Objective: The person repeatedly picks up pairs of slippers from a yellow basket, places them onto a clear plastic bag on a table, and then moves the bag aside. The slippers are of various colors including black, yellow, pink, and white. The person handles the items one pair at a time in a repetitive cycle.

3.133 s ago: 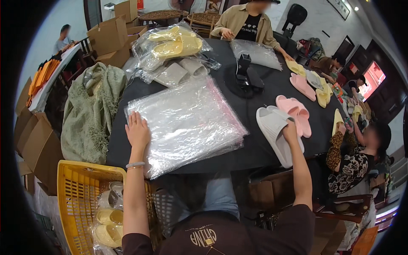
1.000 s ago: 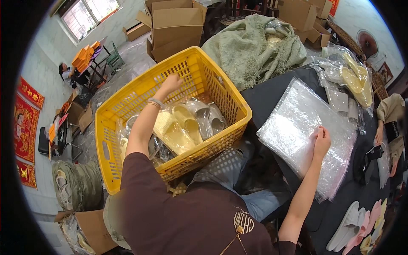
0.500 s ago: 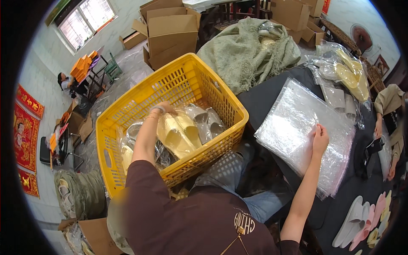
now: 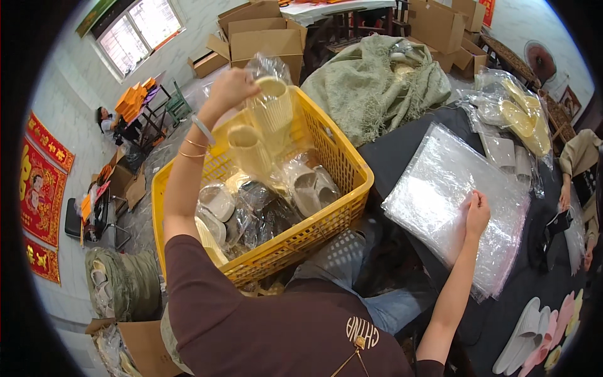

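My left hand [image 4: 233, 93] is closed on the top of a clear bag holding a pair of yellow slippers [image 4: 274, 108], raised over the yellow plastic crate [image 4: 336, 217]. The slippers hang upright with their ribbed straps showing. Under them in the crate lie more bagged slippers: a grey pair [image 4: 305, 188], a white one [image 4: 217, 202] and dark ones [image 4: 259, 210]. My right hand [image 4: 478, 215] rests on a flat stack of clear plastic bags [image 4: 433, 182], its fingertips pinched together at the film of a bag.
On the dark table lie bagged yellow and grey slippers [image 4: 526, 122] and a row of loose slippers [image 4: 524, 330]. A green woven sack [image 4: 370, 81] bulges behind the crate, with cardboard boxes [image 4: 267, 47] further back. At the right edge another person's hand [image 4: 565, 200] shows.
My left hand has lifted the bagged yellow slippers up and away from me, off the pile in the crate. My right hand stays on the stack of bags. The view has shifted slightly.
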